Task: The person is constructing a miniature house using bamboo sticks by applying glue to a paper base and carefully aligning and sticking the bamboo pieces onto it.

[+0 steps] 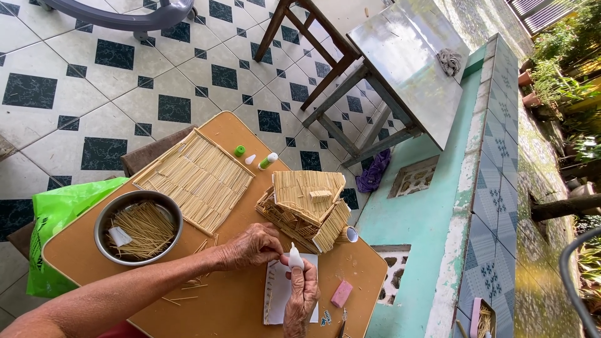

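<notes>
I see a small white glue bottle [295, 257] held upright near the front edge of a round-cornered wooden table [238, 300], just above a white sheet of paper [280, 294]. My right hand [302, 294] comes up from the bottom edge, fingers curled closed around the bottle's lower part, its nozzle pointing up. My left hand [253, 246] reaches in from the lower left, forearm lying across the tabletop, fingers bunched and pinching at something right beside the bottle's tip; what it pinches is too small for me to tell.

Just beyond the hands stands a little model house [305, 206] built of thin sticks. To its left lies a flat panel of sticks [195, 178]. A metal bowl [138, 227] holding loose sticks sits near my left forearm. A pink eraser [341, 293] lies to the right of the paper. At the table's far edge are a green cap [240, 151] and a second glue bottle [268, 161] lying down. A green plastic bag [53, 216] hangs off the left side.
</notes>
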